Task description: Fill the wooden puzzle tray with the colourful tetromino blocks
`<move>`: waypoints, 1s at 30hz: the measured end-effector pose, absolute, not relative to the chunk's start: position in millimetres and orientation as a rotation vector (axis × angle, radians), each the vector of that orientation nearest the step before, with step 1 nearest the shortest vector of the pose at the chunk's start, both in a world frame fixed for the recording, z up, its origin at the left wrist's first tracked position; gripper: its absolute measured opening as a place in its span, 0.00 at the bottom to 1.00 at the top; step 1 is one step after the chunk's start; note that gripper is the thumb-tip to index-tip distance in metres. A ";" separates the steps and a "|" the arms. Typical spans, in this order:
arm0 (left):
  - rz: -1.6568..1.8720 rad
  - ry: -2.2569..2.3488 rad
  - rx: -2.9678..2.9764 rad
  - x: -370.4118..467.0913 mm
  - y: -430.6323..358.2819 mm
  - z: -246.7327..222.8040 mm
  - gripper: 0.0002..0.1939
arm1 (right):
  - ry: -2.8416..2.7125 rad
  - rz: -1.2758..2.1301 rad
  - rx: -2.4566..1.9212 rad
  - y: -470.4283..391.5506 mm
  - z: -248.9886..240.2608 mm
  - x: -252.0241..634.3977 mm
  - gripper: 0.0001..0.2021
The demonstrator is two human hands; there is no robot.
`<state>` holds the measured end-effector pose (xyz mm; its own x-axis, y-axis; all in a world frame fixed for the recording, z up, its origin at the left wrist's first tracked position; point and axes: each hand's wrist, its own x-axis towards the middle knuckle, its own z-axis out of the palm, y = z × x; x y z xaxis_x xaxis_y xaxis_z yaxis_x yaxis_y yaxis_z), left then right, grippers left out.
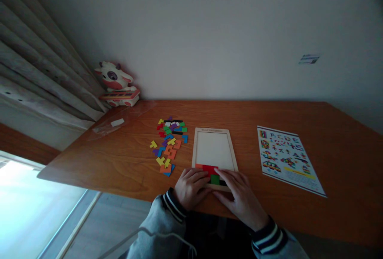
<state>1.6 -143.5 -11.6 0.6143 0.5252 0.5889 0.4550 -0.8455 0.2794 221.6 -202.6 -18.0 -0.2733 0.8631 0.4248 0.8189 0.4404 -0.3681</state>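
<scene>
A wooden puzzle tray (214, 148) lies near the table's front edge, with its upper part bare. Along its lower end sit a red piece (210, 169), a green piece (214, 179), an orange piece and a black piece, partly covered by fingers. My left hand (191, 189) rests over the tray's lower left corner, fingers curled loosely, with nothing visible in its grasp. My right hand (239, 195) is at the lower right, thumb and fingers apart, a fingertip touching the red piece.
Many coloured pieces (170, 152) are scattered left of the tray. A printed pattern sheet (289, 159) lies to the right. A cow toy (118, 83) and a clear plastic bag (104, 129) are at the back left of the wooden table (125, 167).
</scene>
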 end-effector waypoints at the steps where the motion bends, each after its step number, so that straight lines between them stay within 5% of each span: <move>1: 1.051 0.828 2.730 2.0 -143.8 -12.6 0.11 | -2.136 0.102 -1.406 -202.7 -18.6 221.8 0.30; 7: 1.073 0.911 2.723 -1.3 -144.3 -8.9 0.14 | -2.114 0.085 -1.390 -201.9 -22.1 223.0 0.30; 12: 1.218 1.523 2.606 -39.3 -131.2 -5.1 0.07 | -2.057 0.061 -1.379 -202.3 -20.2 222.1 0.29; 17: 1.130 1.936 2.566 -82.6 -127.0 -12.3 0.18 | -2.018 0.054 -1.360 -201.9 -20.7 222.5 0.27; 30: 1.382 1.392 2.592 -69.1 -139.4 -8.4 0.12 | -1.928 0.057 -1.302 -205.3 -10.9 218.6 0.18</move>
